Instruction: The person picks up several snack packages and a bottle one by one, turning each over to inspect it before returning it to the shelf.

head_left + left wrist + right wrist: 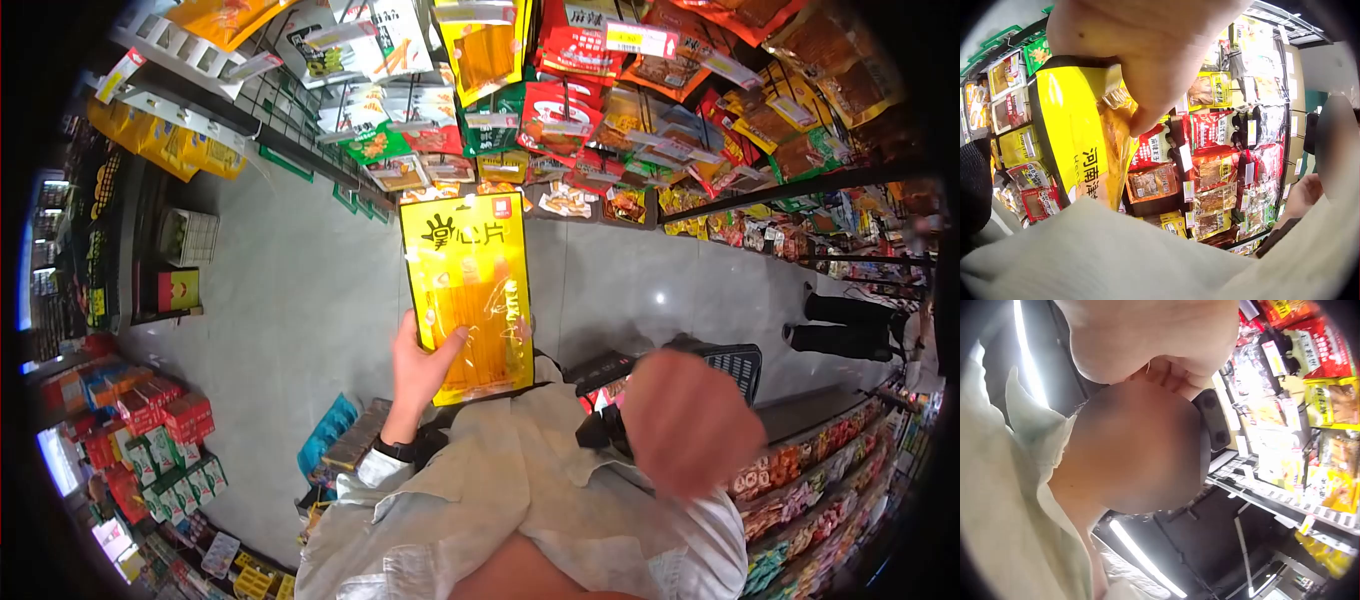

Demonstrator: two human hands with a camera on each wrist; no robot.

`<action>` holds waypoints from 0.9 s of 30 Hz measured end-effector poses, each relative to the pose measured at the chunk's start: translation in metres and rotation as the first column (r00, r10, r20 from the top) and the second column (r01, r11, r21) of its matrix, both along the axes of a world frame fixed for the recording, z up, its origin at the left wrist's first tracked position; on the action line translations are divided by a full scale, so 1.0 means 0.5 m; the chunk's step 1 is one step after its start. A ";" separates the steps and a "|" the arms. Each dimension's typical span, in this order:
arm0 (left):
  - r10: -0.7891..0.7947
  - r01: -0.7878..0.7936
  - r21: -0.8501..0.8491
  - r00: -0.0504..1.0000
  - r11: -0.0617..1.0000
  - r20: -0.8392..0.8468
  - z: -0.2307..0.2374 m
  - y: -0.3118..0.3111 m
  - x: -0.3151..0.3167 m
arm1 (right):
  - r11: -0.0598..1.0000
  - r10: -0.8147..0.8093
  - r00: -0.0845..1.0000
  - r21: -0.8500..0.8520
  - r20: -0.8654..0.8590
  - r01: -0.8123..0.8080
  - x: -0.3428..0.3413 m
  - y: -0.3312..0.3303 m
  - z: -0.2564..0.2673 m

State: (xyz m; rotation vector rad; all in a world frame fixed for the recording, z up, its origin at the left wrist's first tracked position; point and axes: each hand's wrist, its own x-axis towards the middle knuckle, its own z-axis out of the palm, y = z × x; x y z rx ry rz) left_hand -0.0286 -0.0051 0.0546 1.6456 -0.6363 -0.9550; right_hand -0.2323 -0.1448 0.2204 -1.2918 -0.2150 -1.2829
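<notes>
My left hand [418, 368] grips a large flat yellow snack packet [465, 265] by its lower left edge, thumb across the front. The packet has a clear window showing long orange strips and stands upright before my body. In the left wrist view the hand [1141, 44] covers the packet's top edge, and the yellow side [1072, 119] with dark lettering shows. My right hand [690, 425] is raised close to the head camera and blurred. In the right wrist view, its fingers [1175, 375] are curled close to the face, with no object visible in them.
Hanging racks of snack packets [565, 115] stand ahead, with price tags on hooks. A dark shopping basket [735, 365] is low at my right. Stacked boxes [170, 430] are at the left. Another person's dark-clothed legs [845, 325] show on the right, over grey floor [270, 270].
</notes>
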 end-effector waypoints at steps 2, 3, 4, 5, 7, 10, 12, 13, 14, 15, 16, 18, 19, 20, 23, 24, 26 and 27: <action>-0.017 0.015 -0.039 0.998 0.999 -0.056 -0.015 -0.025 0.034 | 0.982 -0.153 0.945 0.064 -0.289 0.178 0.026 -0.019 -0.077; -0.030 0.025 -0.060 0.996 0.998 -0.086 -0.026 -0.038 0.054 | 0.957 -0.212 0.878 0.091 -0.429 0.276 0.047 -0.027 -0.120; -0.052 0.050 -0.037 0.996 0.998 -0.065 -0.037 -0.054 0.077 | 0.929 -0.225 0.826 0.143 -0.517 0.343 0.077 -0.043 -0.152; -0.089 0.088 -0.023 0.996 0.996 -0.018 -0.035 -0.073 0.103 | 0.903 -0.181 0.757 0.199 -0.628 0.380 0.095 -0.054 -0.195; -0.164 0.163 0.010 0.984 0.987 0.075 -0.020 -0.113 0.158 | 0.827 -0.055 0.590 0.294 -0.806 0.479 0.117 -0.080 -0.283; -0.231 0.234 -0.030 0.971 0.972 0.067 -0.024 -0.165 0.245 | 0.810 -0.065 0.571 0.291 -0.818 0.510 0.166 -0.111 -0.364; -0.267 0.273 -0.054 0.959 0.961 0.091 -0.021 -0.194 0.297 | 0.805 -0.126 0.527 0.223 -0.840 0.549 0.204 -0.131 -0.368; -0.290 0.297 -0.048 0.950 0.954 0.114 -0.010 -0.209 0.322 | 0.797 -0.155 0.504 0.194 -0.850 0.572 0.222 -0.134 -0.365; -0.312 0.321 -0.045 0.940 0.946 0.138 -0.001 -0.225 0.344 | 0.791 -0.148 0.523 0.217 -0.839 0.572 0.242 -0.139 -0.360; -0.331 0.340 -0.064 0.936 0.938 0.122 0.004 -0.240 0.361 | 0.787 -0.142 0.541 0.236 -0.829 0.570 0.263 -0.146 -0.349; -0.346 0.355 -0.083 0.932 0.931 0.106 0.008 -0.255 0.377 | 0.785 -0.136 0.558 0.255 -0.819 0.565 0.283 -0.156 -0.339; -0.398 0.408 -0.066 0.910 0.911 0.118 0.002 -0.277 0.407 | 0.795 -0.125 0.601 0.282 -0.790 0.536 0.327 -0.166 -0.320; -0.432 0.442 -0.033 0.889 0.897 0.149 -0.010 -0.288 0.424 | 0.800 -0.120 0.625 0.297 -0.771 0.521 0.341 -0.173 -0.315; -0.465 0.472 0.000 0.867 0.881 0.182 -0.016 -0.301 0.436 | 0.819 -0.087 0.608 0.291 -0.789 0.495 0.346 -0.183 -0.321; -0.483 0.487 0.025 0.857 0.873 0.177 -0.003 -0.339 0.437 | 0.759 0.007 0.639 0.420 -0.769 0.498 0.361 -0.208 -0.305; -0.481 0.484 0.022 0.860 0.875 0.170 -0.002 -0.351 0.431 | 0.728 0.027 0.646 0.458 -0.763 0.510 0.362 -0.221 -0.300; -0.472 0.475 0.021 0.867 0.880 0.161 -0.001 -0.375 0.417 | 0.722 -0.040 0.691 0.457 -0.722 0.520 0.367 -0.254 -0.309; -0.467 0.473 0.010 0.866 0.881 0.178 -0.006 -0.387 0.409 | 0.720 -0.073 0.715 0.460 -0.696 0.521 0.366 -0.272 -0.314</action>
